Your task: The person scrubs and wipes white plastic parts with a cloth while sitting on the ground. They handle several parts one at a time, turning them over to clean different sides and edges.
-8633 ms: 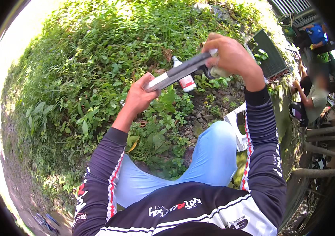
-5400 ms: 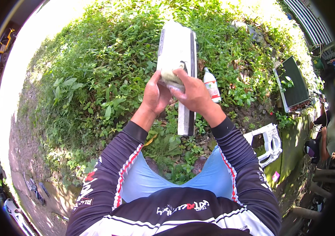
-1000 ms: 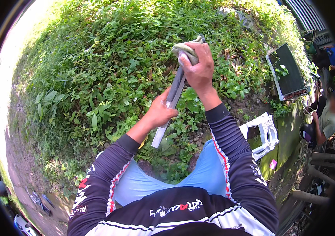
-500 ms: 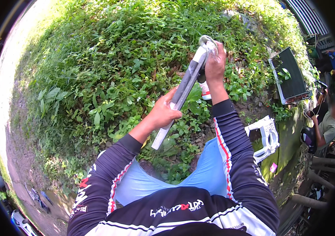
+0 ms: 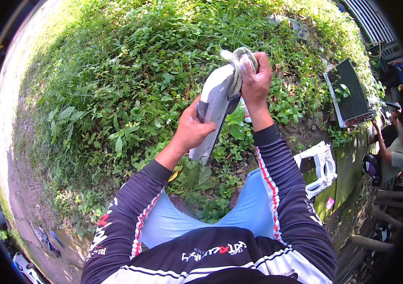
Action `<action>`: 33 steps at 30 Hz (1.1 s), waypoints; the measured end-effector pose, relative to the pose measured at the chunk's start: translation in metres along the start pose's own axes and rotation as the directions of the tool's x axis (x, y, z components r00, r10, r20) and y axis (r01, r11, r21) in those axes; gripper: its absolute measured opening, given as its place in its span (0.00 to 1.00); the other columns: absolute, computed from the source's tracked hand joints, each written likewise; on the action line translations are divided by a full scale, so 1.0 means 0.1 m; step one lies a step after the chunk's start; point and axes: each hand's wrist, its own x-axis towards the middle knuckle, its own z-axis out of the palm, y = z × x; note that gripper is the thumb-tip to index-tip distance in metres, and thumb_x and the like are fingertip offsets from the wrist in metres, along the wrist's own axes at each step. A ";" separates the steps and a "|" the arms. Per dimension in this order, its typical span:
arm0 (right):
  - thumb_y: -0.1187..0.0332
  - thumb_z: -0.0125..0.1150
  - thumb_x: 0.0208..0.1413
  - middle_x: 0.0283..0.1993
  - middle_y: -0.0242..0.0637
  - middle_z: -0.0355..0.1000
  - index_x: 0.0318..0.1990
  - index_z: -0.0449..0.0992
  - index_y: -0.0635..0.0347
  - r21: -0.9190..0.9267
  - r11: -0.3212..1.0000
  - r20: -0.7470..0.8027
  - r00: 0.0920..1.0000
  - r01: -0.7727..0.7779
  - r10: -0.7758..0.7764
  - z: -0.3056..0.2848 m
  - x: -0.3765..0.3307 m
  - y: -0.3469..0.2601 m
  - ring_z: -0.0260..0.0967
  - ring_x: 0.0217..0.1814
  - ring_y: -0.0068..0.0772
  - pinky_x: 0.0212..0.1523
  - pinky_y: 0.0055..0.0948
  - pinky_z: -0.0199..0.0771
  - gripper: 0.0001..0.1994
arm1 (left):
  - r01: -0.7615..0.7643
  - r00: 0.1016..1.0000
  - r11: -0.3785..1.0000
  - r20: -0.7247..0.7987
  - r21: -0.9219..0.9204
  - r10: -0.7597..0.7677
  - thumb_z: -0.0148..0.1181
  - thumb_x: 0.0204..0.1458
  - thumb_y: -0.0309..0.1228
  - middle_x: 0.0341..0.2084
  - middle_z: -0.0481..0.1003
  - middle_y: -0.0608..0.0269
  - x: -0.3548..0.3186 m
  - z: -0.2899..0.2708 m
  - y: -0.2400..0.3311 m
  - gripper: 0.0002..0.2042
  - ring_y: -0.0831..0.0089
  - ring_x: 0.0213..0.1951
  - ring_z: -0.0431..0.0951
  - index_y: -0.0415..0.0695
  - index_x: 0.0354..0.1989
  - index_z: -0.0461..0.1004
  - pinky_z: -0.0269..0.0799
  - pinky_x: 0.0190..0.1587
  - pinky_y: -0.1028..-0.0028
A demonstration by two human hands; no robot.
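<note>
My left hand [image 5: 193, 127] grips a long white and grey panel [image 5: 216, 97] near its lower end, with the thumb laid across the face and the fingers at the left edge. The panel is held up at a slant over the plants. At its far upper end, my right hand [image 5: 257, 81] pinches a greyish-green cloth [image 5: 236, 85] bunched against the edge. White residue marks the right fingers. Behind the panel and right wrist, part of a white and red container [image 5: 247, 116] shows; the rest of it is hidden.
Leafy plants [image 5: 130, 94] cover the ground ahead. To the right lie a white openwork frame [image 5: 323, 168] and a pink packet [image 5: 330, 203]. Farther right, a dark finned panel [image 5: 350, 97] leans in the growth, and another person [image 5: 393, 151] holds something dark.
The panel has turned from nearly edge-on to show more of its broad white face. My right hand and the cloth have shifted slightly left, my left hand slightly up.
</note>
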 end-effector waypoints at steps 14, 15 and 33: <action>0.77 0.66 0.58 0.56 0.54 0.74 0.63 0.72 0.60 -0.009 0.872 0.407 0.799 0.489 -0.444 0.18 -0.54 0.02 0.74 0.57 0.63 0.61 0.51 0.76 0.24 | -0.193 0.944 0.981 -0.273 -0.008 0.184 0.65 0.53 0.16 0.58 0.80 0.57 0.11 -0.23 0.28 0.29 0.66 0.55 0.83 0.38 0.67 0.69 0.80 0.61 0.65; 0.78 0.66 0.58 0.56 0.54 0.74 0.63 0.72 0.60 -0.028 0.933 0.406 0.857 0.358 -0.317 0.19 -0.53 0.02 0.74 0.57 0.63 0.61 0.50 0.76 0.24 | -0.199 0.907 0.979 -0.372 0.034 0.197 0.65 0.53 0.15 0.56 0.81 0.56 0.17 -0.31 0.34 0.27 0.66 0.53 0.84 0.38 0.64 0.71 0.81 0.60 0.65; 0.71 0.69 0.63 0.49 0.53 0.78 0.57 0.72 0.62 -0.092 0.932 0.171 0.927 0.351 -0.333 0.27 -0.35 -0.08 0.80 0.47 0.60 0.49 0.46 0.80 0.18 | -0.053 0.984 0.998 -0.169 -0.027 0.048 0.72 0.51 0.21 0.50 0.83 0.61 0.08 -0.20 0.07 0.26 0.72 0.49 0.84 0.38 0.61 0.74 0.80 0.56 0.68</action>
